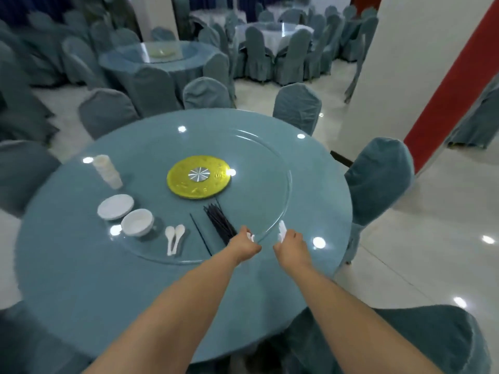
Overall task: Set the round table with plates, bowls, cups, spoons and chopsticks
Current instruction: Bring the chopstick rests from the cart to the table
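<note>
a big round table (81,279) with a smooth blue-green cloth fills the middle of the view. on top of it sits a wide round clear glass turning plate (280,168), and in the middle of that is a shiny yellow disc with a silver hub (198,176).

from the yellow disc, a tall stack of white plastic cups (107,170) stands at about 9 o'clock. a stack of flat white round plates (115,207) lies at about 8 o'clock, and a white round bowl (137,222) sits just beside the plates, nearer the person. two small white plastic spoons (174,238) lie side by side at about 7 o'clock, bowls pointing away. a bundle of thin black chopsticks (220,224) lies at about 6 o'clock, with one single black chopstick (200,236) lying alone just to its left.

both bare arms reach out over the near edge of the glass. the left hand (247,242) is by the near end of the chopstick bundle, fingers curled round something small and white (251,236); i cannot tell what it is. the right hand (290,242) is near it, at about 5 o'clock, fingers curled tight round some white pieces (282,229) that stick up out of the fist. they look like more spoons, but it is too blurry to be sure.

chairs in blue-green covers (378,182) stand around the table.
</note>
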{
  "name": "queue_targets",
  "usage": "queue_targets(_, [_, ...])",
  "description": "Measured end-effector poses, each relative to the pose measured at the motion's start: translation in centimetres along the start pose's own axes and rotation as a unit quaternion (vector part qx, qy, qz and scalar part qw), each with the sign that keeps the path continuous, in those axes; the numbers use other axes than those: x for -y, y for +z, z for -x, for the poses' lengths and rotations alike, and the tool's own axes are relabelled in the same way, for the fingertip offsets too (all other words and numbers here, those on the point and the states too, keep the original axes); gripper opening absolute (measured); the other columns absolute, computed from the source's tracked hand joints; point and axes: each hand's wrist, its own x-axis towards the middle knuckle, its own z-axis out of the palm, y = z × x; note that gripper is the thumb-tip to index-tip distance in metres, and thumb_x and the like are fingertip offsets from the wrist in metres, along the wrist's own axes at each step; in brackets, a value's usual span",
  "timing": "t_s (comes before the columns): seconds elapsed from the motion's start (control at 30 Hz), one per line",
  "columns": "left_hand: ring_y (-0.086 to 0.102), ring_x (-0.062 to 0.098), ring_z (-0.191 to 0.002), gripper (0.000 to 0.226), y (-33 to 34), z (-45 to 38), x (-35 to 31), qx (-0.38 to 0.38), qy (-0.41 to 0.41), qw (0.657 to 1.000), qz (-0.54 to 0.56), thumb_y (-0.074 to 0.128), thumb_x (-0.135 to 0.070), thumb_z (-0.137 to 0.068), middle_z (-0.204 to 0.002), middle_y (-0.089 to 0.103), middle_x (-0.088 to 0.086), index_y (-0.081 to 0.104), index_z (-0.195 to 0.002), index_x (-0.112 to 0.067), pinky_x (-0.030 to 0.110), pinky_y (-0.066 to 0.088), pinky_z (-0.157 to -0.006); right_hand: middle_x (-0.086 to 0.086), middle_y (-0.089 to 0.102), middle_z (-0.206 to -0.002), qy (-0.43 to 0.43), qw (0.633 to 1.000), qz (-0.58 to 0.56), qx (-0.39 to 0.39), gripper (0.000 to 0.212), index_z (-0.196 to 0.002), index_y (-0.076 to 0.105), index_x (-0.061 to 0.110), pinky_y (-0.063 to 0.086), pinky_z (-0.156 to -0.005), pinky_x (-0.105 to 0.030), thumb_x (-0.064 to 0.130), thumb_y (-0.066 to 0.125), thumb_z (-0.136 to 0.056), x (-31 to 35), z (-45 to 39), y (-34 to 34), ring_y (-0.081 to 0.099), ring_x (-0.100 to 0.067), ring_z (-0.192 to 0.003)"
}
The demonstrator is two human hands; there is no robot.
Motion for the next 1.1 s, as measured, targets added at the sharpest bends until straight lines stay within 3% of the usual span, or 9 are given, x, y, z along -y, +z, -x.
queue_targets(0.13, [0.058,0.029,-0.099,0.045,-3.1,-2.2,0.6,-0.034,-0.032,0.999,0.027,0.066,-0.023,-0.078,-0.111,0.059,0.011,0.041,-0.115,-0.018,0.032,0.047,-0.077,-0.019,0.049,-0.13,-0.054,0.998,0.016,0.041,0.04,-0.128,0.043,0.003,0.042,-0.096,-0.038,0.026,0.049,-0.095,3.6,-3.9,1.0,0.054,-0.037,-0.117])
queue_targets(0.3, [0.057,0.03,-0.095,0.042,-7.0,-5.4,1.0,-0.065,-0.065,0.996,-0.002,0.06,-0.023,-0.081,-0.106,0.057,0.012,0.039,-0.117,-0.017,0.032,0.041,-0.072,-0.016,0.049,-0.131,-0.12,0.989,0.043,0.079,0.039,-0.127,0.043,0.003,0.043,-0.094,-0.036,0.028,0.046,-0.097,8.1,-9.0,2.5,0.056,-0.034,-0.115])
queue_targets(0.57, [0.053,0.016,-0.072,0.045,-12.0,-8.3,5.8,-0.094,-0.135,0.986,0.023,0.06,-0.034,-0.082,-0.101,0.053,0.004,0.038,-0.121,-0.025,0.024,0.038,-0.049,-0.018,0.046,-0.132,-0.153,0.972,0.035,0.173,0.04,-0.128,0.042,0.001,0.044,-0.098,-0.039,0.023,0.048,-0.095,14.7,-12.2,6.4,0.052,-0.037,-0.118])
queue_targets(0.73, [0.058,0.029,-0.093,0.045,-15.0,-11.3,9.4,-0.099,-0.151,0.983,0.046,0.064,-0.03,-0.08,-0.102,0.054,0.007,0.041,-0.118,-0.023,0.029,0.045,-0.071,-0.018,0.045,-0.132,-0.142,0.97,0.032,0.194,0.039,-0.127,0.043,0.003,0.043,-0.1,-0.043,0.02,0.048,-0.093,18.9,-13.5,9.5,0.052,-0.038,-0.118])
queue_targets(0.9, [0.055,0.028,-0.09,0.042,-18.7,-15.2,12.1,-0.083,-0.143,0.986,0.03,0.062,-0.03,-0.084,-0.104,0.058,0.01,0.04,-0.119,-0.021,0.029,0.042,-0.075,-0.017,0.043,-0.133,-0.168,0.963,0.07,0.198,0.039,-0.129,0.04,-0.001,0.042,-0.099,-0.039,0.02,0.044,-0.096,23.0,-15.3,12.0,0.049,-0.035,-0.119])
queue_targets(1.1, [0.058,0.03,-0.091,0.042,-23.2,-21.5,14.5,-0.072,-0.136,0.988,-0.014,0.061,-0.028,-0.086,-0.11,0.059,0.013,0.04,-0.122,-0.02,0.029,0.043,-0.072,-0.021,0.046,-0.132,-0.125,0.966,0.019,0.225,0.043,-0.128,0.041,0.0,0.042,-0.095,-0.037,0.027,0.048,-0.096,28.5,-18.9,15.6,0.051,-0.036,-0.117])
